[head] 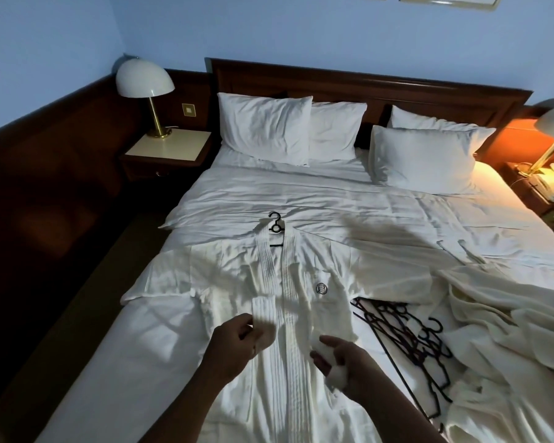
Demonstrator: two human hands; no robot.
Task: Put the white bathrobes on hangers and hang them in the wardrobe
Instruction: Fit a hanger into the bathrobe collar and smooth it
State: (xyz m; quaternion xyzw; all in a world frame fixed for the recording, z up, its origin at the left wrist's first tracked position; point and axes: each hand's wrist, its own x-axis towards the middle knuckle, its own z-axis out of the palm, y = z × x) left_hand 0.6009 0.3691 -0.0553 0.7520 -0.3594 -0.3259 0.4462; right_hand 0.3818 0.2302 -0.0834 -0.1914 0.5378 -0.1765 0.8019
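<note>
Bathrobe [304,282]: lies flat and face-up on the bed [269,193], collar towards 12 o'clock, so the front can be closed before it is lifted.
Hanger [276,226]: already inside the collar; only the hook and neck show at 12 o'clock of the robe.
Left hand [237,340]: fingers [248,330] curl and pinch the end of the belt [263,311], at 9 o'clock of the front bands.
Right hand [339,366]: fingers curl round bunched white cloth [322,345], probably the belt's other end.
Step in hand: probably tying the belt, so the robe stays on the hanger.
Spare hangers [406,337]: dark heap at 3 o'clock, within reach.
Second bathrobe [493,330]: crumpled beyond the heap, not yet on a hanger.
Wardrobe: not in view.
</note>
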